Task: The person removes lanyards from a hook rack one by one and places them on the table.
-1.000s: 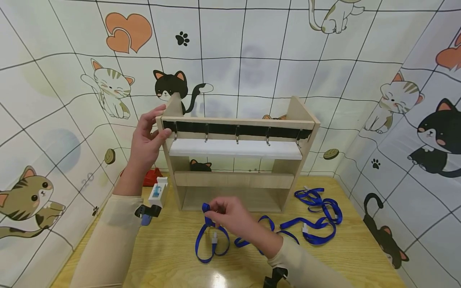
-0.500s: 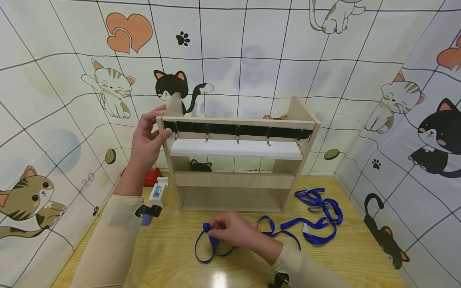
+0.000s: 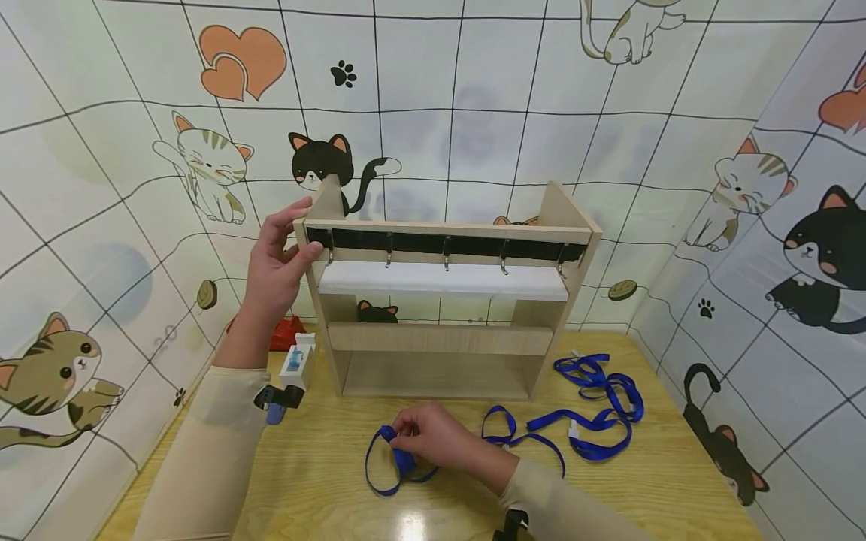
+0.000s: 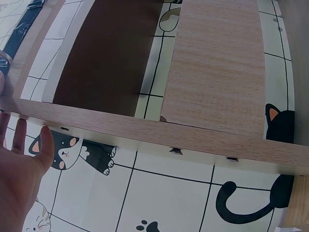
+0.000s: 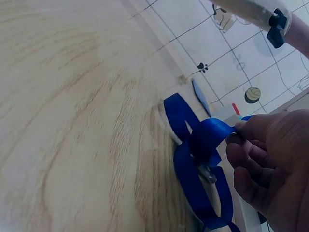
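My left hand [image 3: 276, 259] grips the upper left corner of a small wooden rack [image 3: 440, 338], thumb on its front and fingers behind the side panel. Along the rack's top front runs a black strip [image 3: 419, 241] with several metal hooks [image 3: 446, 255] hanging from it. On the table before the rack, my right hand [image 3: 436, 439] pinches a blue lanyard [image 3: 404, 462] between thumb and forefinger. In the right wrist view the lanyard's ribbon [image 5: 210, 135] loops down from the fingertips to the wood, with a clip [image 5: 207, 174] partly covered by it.
More blue lanyards [image 3: 598, 451] lie loosely tangled on the table [image 3: 311, 481] to the right. Left of the rack stand a white box [image 3: 298, 361] with a blue detail and a red object [image 3: 287, 332]. A cat-patterned tile backdrop [image 3: 433, 113] surrounds the table.
My right hand has moved down and slightly toward me with the lanyard, which now lies lower and more folded. The left hand stays at the rack's corner.
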### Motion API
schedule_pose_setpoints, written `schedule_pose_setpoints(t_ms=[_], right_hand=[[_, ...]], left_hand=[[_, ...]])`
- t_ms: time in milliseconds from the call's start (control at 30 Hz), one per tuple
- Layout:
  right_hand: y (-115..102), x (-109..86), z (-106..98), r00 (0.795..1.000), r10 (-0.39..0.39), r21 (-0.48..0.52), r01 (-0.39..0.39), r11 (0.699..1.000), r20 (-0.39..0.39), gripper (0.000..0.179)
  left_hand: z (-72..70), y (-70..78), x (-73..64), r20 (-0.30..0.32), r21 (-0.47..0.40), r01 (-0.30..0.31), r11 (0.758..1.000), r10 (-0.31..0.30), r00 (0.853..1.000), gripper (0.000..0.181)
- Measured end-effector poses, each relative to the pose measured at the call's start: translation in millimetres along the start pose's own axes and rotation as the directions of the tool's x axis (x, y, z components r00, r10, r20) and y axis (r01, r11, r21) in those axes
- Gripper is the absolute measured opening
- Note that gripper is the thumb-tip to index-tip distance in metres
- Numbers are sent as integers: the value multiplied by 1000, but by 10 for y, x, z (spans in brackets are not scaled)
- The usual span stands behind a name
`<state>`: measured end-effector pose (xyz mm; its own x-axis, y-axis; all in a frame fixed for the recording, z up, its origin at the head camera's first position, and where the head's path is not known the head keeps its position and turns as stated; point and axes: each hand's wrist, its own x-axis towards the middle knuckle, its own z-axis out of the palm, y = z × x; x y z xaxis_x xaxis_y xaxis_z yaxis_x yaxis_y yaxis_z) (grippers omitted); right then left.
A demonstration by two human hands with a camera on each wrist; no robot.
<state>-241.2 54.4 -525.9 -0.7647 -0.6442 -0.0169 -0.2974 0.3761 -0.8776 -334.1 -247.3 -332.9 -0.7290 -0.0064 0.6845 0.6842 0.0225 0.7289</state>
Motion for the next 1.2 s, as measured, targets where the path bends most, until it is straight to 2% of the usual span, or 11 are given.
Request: schedule_pose_setpoints(t_ms=[233, 600, 767, 900, 1000, 1100, 1200], right_hand=[[96, 67, 36, 999, -49, -148, 45, 988, -22, 4], [179, 106, 91, 996, -76, -265, 62, 962, -43, 4], [148, 99, 85, 995, -80, -283, 62, 957, -55, 6], [125, 18, 26, 994, -60, -256, 35, 966, -88, 7], [140, -117, -101, 992, -57, -231, 31, 973, -109, 7], [209, -318, -331, 989, -98, -258, 67, 964, -108, 10], [323, -585, -647, 987, -126, -309, 91, 947, -98, 14]], left_hand=[[8, 5, -1, 0, 3, -2, 1000, 2, 1000, 50], [30, 17, 9, 2, -5, -11, 1000, 11, 1000, 50], [38, 29, 21, 9, 13, -14, 1000, 14, 1000, 50], [26, 59, -41, 23, 109, 13, 994, -15, 1000, 58], [-21, 85, -160, 32, 200, 41, 979, -48, 998, 69], [-130, 98, -306, 54, 270, 53, 961, -70, 996, 75], [-299, 84, -476, 85, 370, 59, 927, -97, 992, 73]])
